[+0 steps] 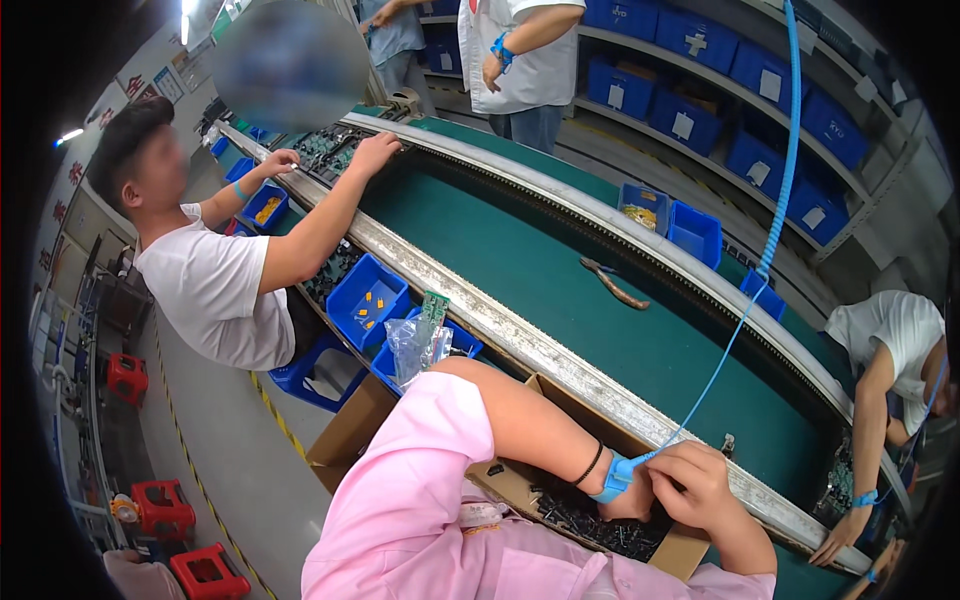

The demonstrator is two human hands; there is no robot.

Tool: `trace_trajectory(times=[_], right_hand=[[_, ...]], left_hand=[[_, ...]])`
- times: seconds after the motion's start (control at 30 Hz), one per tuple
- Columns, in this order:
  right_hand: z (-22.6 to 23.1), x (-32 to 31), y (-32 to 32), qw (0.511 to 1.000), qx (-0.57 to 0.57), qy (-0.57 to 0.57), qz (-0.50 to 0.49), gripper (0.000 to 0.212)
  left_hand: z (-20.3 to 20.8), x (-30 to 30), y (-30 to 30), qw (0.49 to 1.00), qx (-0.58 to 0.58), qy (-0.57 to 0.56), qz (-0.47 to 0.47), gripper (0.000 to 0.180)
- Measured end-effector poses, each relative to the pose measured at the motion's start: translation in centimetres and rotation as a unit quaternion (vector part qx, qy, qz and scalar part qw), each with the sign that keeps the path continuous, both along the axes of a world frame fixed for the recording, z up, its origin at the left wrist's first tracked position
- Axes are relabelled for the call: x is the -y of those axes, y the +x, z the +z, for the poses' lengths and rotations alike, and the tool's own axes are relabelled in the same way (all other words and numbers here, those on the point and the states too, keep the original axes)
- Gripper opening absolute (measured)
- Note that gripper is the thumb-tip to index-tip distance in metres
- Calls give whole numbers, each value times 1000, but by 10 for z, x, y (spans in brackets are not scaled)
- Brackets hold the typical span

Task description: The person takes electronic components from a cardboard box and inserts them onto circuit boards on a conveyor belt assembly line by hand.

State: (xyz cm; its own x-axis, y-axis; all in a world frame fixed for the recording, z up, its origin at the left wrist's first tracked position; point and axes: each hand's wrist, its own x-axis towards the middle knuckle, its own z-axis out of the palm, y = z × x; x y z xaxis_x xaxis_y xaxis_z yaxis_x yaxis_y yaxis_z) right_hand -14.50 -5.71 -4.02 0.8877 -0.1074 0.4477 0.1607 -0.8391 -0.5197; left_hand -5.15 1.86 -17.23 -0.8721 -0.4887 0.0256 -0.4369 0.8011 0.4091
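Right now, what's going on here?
The person in pink has the right hand at the blue wristband on the left wrist, where a blue cord meets it. The left hand is over a cardboard box with small black parts. To the left, a co-worker reaches an arm over the metal rail of a green belt.

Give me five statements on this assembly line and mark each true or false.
1. The wearer's left arm bears a blue wrist strap. True.
2. The right hand is inside a blue bin. False: it is by the strap's cord.
3. Small black parts lie in the cardboard box. True.
4. The conveyor belt is red. False: it is green.
5. Red stools stand on the floor at the left. True.
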Motion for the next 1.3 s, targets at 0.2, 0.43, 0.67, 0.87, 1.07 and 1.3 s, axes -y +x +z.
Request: trace_trajectory(times=[0.2,0.43,0.67,0.87,1.07,1.3], right_hand=[[-3,2,-1,998,-25,36,-39,15],[-6,4,-1,994,-39,62,-76,15],[-11,5,-3,991,-36,67,-107,15],[-11,4,0,991,-35,68,-113,13],[-9,4,1,989,-40,72,-122,12],[-7,5,-1,987,-50,74,-131,12]], left_hand=[[-5,-13,-11,999,23,-18,23,19],[14,-2,-7,998,47,-30,-4,12],[30,-1,1,997,20,-59,-41,17],[48,1,5,999,36,38,-17,29],[40,4,3,998,-1,61,-14,25],[42,2,-5,995,5,95,18,23]])
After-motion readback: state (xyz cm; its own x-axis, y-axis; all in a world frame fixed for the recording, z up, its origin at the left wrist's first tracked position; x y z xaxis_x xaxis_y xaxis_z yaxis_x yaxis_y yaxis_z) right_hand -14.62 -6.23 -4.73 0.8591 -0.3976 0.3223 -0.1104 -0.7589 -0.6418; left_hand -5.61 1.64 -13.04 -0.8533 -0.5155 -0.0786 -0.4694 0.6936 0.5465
